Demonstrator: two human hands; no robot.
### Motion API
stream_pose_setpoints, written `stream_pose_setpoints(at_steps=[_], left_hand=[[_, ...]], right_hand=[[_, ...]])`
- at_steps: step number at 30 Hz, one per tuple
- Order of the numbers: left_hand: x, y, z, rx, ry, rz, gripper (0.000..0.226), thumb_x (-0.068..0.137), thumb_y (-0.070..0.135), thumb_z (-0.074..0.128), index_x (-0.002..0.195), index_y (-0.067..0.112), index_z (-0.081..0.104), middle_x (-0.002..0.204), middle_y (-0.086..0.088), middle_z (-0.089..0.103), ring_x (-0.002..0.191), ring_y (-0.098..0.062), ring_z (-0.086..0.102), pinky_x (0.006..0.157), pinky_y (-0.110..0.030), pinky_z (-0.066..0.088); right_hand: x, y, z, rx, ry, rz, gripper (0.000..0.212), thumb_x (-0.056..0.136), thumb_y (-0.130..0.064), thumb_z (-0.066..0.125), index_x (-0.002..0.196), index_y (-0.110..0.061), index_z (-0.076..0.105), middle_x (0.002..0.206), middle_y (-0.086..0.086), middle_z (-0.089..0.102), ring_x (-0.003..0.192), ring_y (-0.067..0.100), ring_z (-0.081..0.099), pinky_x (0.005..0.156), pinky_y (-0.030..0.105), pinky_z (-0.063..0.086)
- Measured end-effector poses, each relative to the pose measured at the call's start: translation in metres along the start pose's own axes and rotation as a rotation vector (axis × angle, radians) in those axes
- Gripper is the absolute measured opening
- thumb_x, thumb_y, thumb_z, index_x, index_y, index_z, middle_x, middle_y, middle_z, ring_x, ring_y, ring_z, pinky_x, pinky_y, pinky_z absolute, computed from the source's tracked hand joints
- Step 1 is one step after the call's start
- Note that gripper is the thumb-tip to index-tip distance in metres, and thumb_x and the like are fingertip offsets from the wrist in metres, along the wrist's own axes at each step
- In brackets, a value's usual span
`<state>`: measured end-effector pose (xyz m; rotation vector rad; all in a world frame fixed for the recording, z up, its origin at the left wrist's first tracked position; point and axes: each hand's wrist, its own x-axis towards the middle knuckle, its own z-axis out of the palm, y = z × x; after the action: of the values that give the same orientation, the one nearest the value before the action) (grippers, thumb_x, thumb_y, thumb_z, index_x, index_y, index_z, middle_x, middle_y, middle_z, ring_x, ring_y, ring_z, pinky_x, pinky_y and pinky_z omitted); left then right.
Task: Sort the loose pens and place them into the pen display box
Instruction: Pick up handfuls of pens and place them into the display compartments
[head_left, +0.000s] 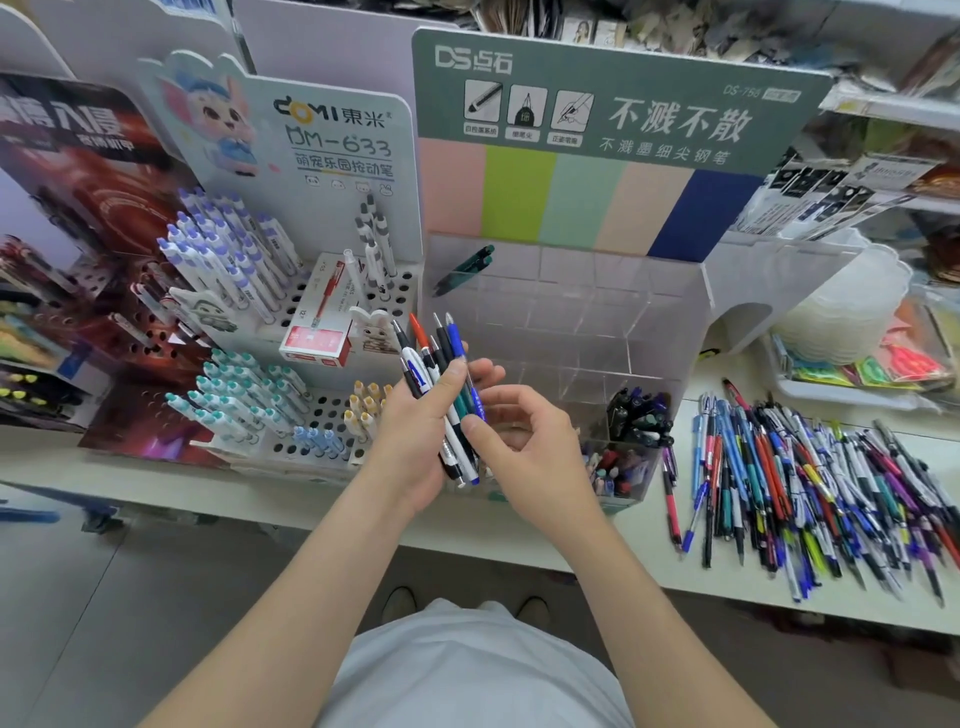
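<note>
Several pens make a bunch in my left hand, which grasps them around the middle with the thumb across the front. Their tips point up and away from me. My right hand is just beside it. Its thumb and first finger pinch a blue pen at the right edge of the bunch (the other fingers are curled loosely behind). Both hands are in the air, in front of the box.

The box is of clear plastic with many compartments and stands on the white bench, under a green card with coloured stripes. Two green pens lean in its back left compartment. At the front right, one compartment holds dark pens standing upright, and the one nearer to me holds mixed pens (I cannot tell how many).

To the right of the box a big pile of loose pens lies flat on the bench in many colours, most of them pointing roughly the same way.

To the left of the box is a white stand with holes, where white pens with purple, teal and yellow caps stand in groups. A red carton lies on the stand.
</note>
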<state>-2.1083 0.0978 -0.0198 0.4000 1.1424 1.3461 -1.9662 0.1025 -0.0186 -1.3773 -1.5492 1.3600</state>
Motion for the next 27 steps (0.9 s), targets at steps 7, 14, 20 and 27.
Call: stream_pose_setpoints(at_steps=[7,14,20,27], left_hand=[[-0.002,-0.002,0.003,-0.172,-0.028,0.033,0.034,0.109,0.013,0.055,0.143,0.011,0.058,0.113,-0.007,0.073,0.126,-0.033,0.069,0.104,-0.055,0.056],[-0.002,0.006,0.009,-0.339,-0.013,0.026,0.021,0.112,0.010,0.049,0.132,0.013,0.056,0.112,-0.007,0.072,0.124,-0.029,0.071,0.093,-0.047,0.063],[0.010,0.010,0.009,-0.425,0.087,0.079,0.015,0.112,0.007,0.048,0.125,0.012,0.053,0.117,-0.012,0.076,0.119,-0.035,0.073,0.101,-0.056,0.056],[0.016,0.018,0.010,-0.277,0.108,0.134,0.028,0.109,0.003,0.050,0.133,0.012,0.060,0.083,-0.004,0.061,0.072,-0.017,0.062,0.072,-0.035,0.059]], right_hand=[[-0.006,0.006,0.008,0.112,0.051,0.003,0.028,0.100,-0.012,0.068,0.123,-0.028,0.075,0.098,-0.009,0.080,0.090,0.011,0.075,0.084,0.039,0.064],[-0.010,0.009,-0.002,0.365,0.124,0.063,0.022,0.105,-0.016,0.067,0.122,-0.022,0.078,0.087,-0.007,0.078,0.077,0.006,0.068,0.067,0.023,0.055],[-0.005,0.004,-0.013,0.529,0.435,0.118,0.011,0.100,-0.024,0.075,0.105,-0.020,0.083,0.067,0.002,0.061,0.058,0.012,0.050,0.051,0.023,0.047],[0.029,-0.031,-0.041,0.239,0.587,-0.239,0.013,0.105,-0.021,0.066,0.112,-0.017,0.076,0.087,-0.002,0.070,0.065,0.007,0.053,0.058,0.022,0.045]])
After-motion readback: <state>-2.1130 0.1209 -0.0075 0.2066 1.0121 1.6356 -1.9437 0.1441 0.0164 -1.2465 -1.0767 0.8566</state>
